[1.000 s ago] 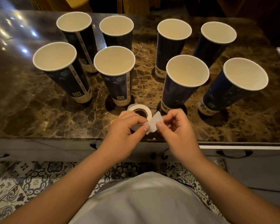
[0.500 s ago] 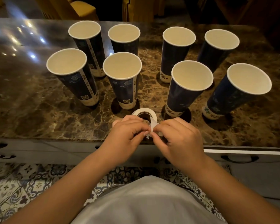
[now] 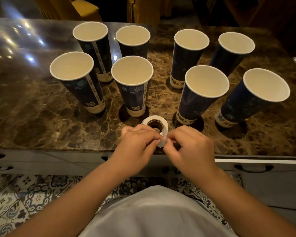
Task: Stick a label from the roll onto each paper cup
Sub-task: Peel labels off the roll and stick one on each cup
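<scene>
Tabletop (image 3: pixel 32 117): marble, near edge at 6 o'clock under both hands; bare stretch at 9 o'clock.
Paper cups (image 3: pixel 132 86): eight, upright, 10 to 2 o'clock.
Label roll (image 3: pixel 162 121): just beyond knuckles, 12 o'clock.
Left hand (image 3: pixel 137 144), right hand (image 3: pixel 190 147): fingertips pinch label (image 3: pixel 163 143) between them.

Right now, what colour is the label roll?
White, with a brown cardboard core: the label roll on the marble counter, seen in the head view.
</scene>
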Tool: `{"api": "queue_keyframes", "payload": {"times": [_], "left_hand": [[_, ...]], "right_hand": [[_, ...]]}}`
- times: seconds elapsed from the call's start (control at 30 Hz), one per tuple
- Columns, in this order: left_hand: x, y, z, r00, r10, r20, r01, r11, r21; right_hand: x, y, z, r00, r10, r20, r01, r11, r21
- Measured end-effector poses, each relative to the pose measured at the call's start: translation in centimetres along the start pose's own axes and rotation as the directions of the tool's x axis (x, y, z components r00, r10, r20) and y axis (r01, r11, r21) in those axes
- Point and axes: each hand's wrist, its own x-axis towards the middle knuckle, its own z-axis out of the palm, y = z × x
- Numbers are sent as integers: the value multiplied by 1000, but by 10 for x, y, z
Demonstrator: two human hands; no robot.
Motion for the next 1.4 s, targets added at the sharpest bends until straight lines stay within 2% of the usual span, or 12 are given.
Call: {"api": "queue_keyframes", "payload": {"times": [0.17, 0.33, 0.4, 0.47, 0.57, 0.63, 0.7, 0.77, 0.87, 1.2, 1.33, 1.4], "left_hand": [[0, 1, -1, 981, -77, -176, 67, 996, -62], [-3, -3, -3, 967, -124, -225, 116, 992, -50], [-4, 0, -4, 965, -136, -224, 130, 991, -43], [-6, 8, -6, 955, -159, -250, 161, 987, -12], [-10, 30, -16, 950, -44, -309, 55, 998, 25], [-9, 52, -25, 961, -172, -214, 115, 960, -256], [-6, 67, -30, 921, -390, 26, 331, 744, -581], [-6, 69, -29, 866, -479, 144, 453, 629, -632], [-5, 67, -26, 820, -544, 180, 519, 572, -635], [-15, 75, -22, 765, -583, 273, 571, 418, -706], [-16, 75, -23, 771, -594, 230, 549, 436, -713], [-18, 71, -27, 820, -548, 165, 491, 527, -694]], "right_hand": [[2, 1, -7, 955, 297, -4, -274, 885, 376], [-5, 7, -14, 905, 422, -48, -323, 757, 568], [-4, 7, -17, 896, 434, -96, -317, 776, 545], [-2, 6, -22, 928, 328, -179, -229, 878, 421], [-2, 3, -32, 963, -55, -264, 81, 993, 89], [-3, 0, -35, 926, -277, -256, 251, 959, -131], [-3, -5, -36, 893, -378, -244, 326, 918, -228], [-5, -9, -35, 879, -412, -238, 355, 901, -249], [-9, -9, -35, 870, -443, -216, 380, 882, -279], [-15, -10, -41, 851, -481, -211, 417, 863, -284], [-18, -10, -41, 833, -532, -153, 489, 837, -246], [-21, -8, -43, 838, -537, -92, 521, 839, -155]]}}
